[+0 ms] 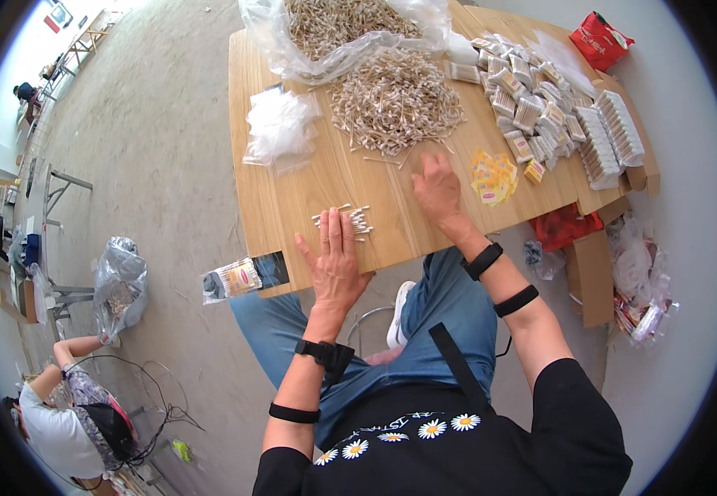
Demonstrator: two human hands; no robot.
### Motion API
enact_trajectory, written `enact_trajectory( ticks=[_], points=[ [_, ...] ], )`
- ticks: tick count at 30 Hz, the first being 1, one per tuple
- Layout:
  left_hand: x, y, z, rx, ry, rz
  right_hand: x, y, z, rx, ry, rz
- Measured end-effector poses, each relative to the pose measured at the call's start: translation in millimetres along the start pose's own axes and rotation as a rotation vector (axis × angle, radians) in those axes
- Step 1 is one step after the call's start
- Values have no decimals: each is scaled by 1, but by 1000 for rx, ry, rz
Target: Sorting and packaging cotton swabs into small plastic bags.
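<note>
My left hand (pixel 336 258) lies flat with fingers stretched out over a small group of cotton swabs (pixel 360 221) near the table's front edge. Part of that group is hidden under the fingers. My right hand (pixel 437 186) is curled, fingertips down, just in front of a large heap of loose cotton swabs (pixel 395 99). Whatever its fingers may hold is too small or hidden to make out. A few stray swabs (pixel 383 159) lie along the heap's near edge. Yellow printed cards (pixel 493 177) are spread to the right of my right hand.
Clear plastic bags (pixel 280 128) lie at the left of the wooden table (pixel 271 198). Bundled swab packs (pixel 532 99) pile up at the right. A filled packet (pixel 234 279) sits at the front left corner. An open carton (pixel 594 277) stands beside the table; a co-worker (pixel 73 422) is at lower left.
</note>
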State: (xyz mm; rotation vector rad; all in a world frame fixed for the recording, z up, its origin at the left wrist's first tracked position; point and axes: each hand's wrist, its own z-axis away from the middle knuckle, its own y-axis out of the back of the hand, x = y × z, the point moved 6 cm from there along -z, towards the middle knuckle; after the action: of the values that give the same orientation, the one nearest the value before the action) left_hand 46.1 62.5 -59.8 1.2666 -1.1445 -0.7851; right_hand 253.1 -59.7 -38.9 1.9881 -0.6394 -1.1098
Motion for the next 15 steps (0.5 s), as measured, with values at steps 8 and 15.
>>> enact_trajectory(
  ticks=[8,15],
  points=[
    [-1,3,2,27,6,-38,-48,-18,0,-12,253,-11],
    [-12,2,14,58,25,-92,-105,-6,86,-421,621,-114]
  ],
)
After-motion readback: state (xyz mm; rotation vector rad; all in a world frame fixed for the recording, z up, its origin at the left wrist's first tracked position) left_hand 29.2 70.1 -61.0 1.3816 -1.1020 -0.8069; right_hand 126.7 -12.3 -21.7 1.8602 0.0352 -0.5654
